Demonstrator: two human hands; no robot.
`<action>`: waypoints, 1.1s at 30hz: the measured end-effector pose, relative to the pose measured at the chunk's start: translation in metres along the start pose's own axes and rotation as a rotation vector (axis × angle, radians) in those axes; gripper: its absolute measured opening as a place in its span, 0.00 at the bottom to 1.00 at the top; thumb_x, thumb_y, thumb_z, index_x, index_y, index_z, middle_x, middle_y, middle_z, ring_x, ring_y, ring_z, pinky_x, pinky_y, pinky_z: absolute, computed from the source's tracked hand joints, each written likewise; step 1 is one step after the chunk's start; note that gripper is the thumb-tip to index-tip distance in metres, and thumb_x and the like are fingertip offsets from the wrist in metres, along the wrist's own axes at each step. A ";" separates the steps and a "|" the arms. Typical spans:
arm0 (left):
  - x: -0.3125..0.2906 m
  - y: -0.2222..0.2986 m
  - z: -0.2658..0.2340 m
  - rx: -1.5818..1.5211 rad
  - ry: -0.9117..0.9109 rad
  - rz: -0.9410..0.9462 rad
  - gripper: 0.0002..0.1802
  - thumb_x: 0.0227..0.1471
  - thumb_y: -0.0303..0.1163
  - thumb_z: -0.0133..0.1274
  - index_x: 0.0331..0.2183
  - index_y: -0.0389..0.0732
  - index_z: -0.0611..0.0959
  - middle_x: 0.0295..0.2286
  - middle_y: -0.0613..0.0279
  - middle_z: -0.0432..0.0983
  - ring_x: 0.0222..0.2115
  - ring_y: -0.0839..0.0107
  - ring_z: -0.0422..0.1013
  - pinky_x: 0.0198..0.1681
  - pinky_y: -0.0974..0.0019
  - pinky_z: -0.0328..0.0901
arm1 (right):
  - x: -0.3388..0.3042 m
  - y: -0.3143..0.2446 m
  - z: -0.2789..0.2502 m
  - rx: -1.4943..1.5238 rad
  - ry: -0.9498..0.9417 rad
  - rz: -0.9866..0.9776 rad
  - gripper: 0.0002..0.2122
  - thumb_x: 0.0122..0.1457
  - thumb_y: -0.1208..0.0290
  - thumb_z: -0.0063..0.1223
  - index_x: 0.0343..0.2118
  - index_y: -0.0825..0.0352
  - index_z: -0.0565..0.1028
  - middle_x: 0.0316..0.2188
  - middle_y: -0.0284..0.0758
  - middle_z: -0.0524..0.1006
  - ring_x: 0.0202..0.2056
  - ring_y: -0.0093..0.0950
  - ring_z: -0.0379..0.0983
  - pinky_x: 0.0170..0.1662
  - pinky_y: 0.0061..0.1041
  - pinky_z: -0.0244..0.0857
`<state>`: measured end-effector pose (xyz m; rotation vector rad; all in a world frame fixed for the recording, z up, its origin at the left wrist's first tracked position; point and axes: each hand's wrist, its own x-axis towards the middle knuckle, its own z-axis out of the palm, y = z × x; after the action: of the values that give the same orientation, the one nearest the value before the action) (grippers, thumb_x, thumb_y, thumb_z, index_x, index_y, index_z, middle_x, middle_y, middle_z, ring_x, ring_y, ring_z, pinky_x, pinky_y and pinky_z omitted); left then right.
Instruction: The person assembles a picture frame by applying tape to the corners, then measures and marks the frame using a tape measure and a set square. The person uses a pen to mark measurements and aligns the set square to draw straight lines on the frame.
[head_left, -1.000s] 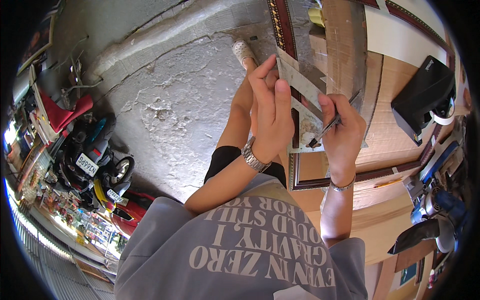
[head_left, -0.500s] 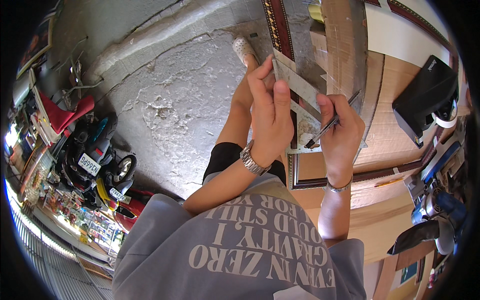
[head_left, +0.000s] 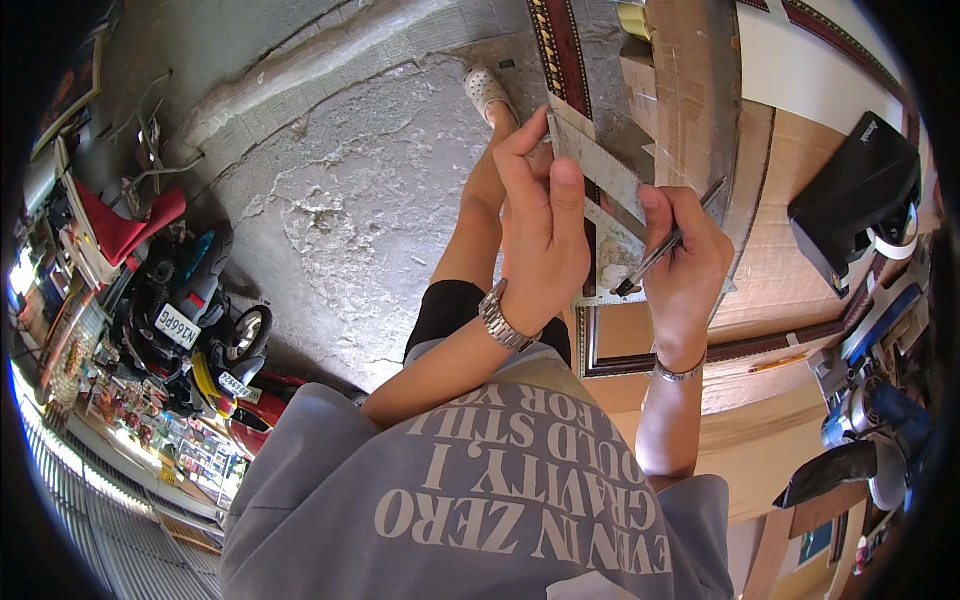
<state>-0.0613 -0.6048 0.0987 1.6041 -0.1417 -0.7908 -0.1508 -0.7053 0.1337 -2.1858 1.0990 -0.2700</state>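
Observation:
My left hand (head_left: 548, 230), closed with its thumb and index finger raised, grips the edge of a flat, pale triangular set square (head_left: 605, 167). The set square has an open middle and lies across a dark red frame moulding (head_left: 562, 60) with gold beaded trim. A slim dark pen (head_left: 652, 264) is pinched in my right hand (head_left: 690, 265), its tip angled down to the left near the set square's lower part. My right thumb is close to the set square's slanted edge; whether it touches, I cannot tell.
Cardboard sheets (head_left: 785, 200) lie to the right, with a black box (head_left: 855, 195) on them. A dark picture-frame corner (head_left: 640, 368) and a yellow pencil (head_left: 778, 364) are nearer. Parked motorcycles (head_left: 190, 310) stand at the left, and rough concrete floor (head_left: 340, 190) spreads ahead.

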 end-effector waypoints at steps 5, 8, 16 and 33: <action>0.002 -0.004 0.000 -0.030 -0.014 -0.002 0.26 0.71 0.40 0.41 0.61 0.34 0.59 0.45 0.46 0.79 0.39 0.67 0.78 0.40 0.66 0.71 | 0.001 0.001 -0.001 -0.002 -0.017 -0.003 0.05 0.61 0.71 0.63 0.31 0.64 0.77 0.20 0.40 0.75 0.21 0.41 0.72 0.24 0.34 0.63; 0.003 -0.005 0.001 -0.057 -0.010 0.002 0.25 0.71 0.39 0.42 0.60 0.34 0.60 0.45 0.47 0.79 0.37 0.70 0.77 0.39 0.67 0.71 | 0.001 0.000 -0.002 0.007 -0.037 0.012 0.05 0.61 0.71 0.63 0.31 0.64 0.77 0.20 0.40 0.75 0.22 0.42 0.72 0.25 0.35 0.63; 0.004 -0.005 0.001 -0.115 -0.028 0.038 0.24 0.71 0.38 0.42 0.60 0.34 0.60 0.41 0.52 0.78 0.31 0.77 0.75 0.33 0.71 0.71 | 0.002 -0.001 -0.005 -0.016 -0.054 0.005 0.05 0.62 0.71 0.63 0.31 0.64 0.77 0.21 0.41 0.75 0.22 0.41 0.72 0.25 0.35 0.63; 0.005 -0.003 0.002 -0.151 -0.066 0.055 0.21 0.71 0.33 0.41 0.58 0.34 0.58 0.42 0.54 0.74 0.32 0.79 0.71 0.32 0.74 0.69 | 0.006 -0.004 -0.006 -0.040 -0.055 -0.015 0.03 0.62 0.73 0.61 0.36 0.64 0.79 0.23 0.40 0.76 0.23 0.37 0.73 0.27 0.33 0.65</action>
<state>-0.0593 -0.6086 0.0935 1.4267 -0.1685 -0.7932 -0.1468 -0.7112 0.1399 -2.2245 1.0666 -0.1951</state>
